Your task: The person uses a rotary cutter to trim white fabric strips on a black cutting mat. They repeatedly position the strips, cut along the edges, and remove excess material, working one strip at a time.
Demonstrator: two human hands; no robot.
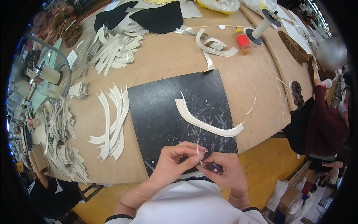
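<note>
Close to my body, over the near edge of a black cutting mat (156,108), my two hands almost meet. Thumb and fingers of my left hand (177,158) are closed in a pinch on a thin white strip (198,147) that sticks up between them. My right hand (225,168) is wrapped round a small dark object (217,168); the fingers cover most of it, so its kind does not show. Beyond the hands, a curved white strap piece (205,125) with a thin end sticking out lies on the mat, touched by neither hand.
Left of the mat lie several curved white straps (115,119). Larger strap heaps (61,138) fill the table's left side. Farther back are black fabric pieces (158,18), a red-labelled bottle (242,40) and a thread spool (261,30). At the right, another person's dark red sleeve (324,115) shows.
</note>
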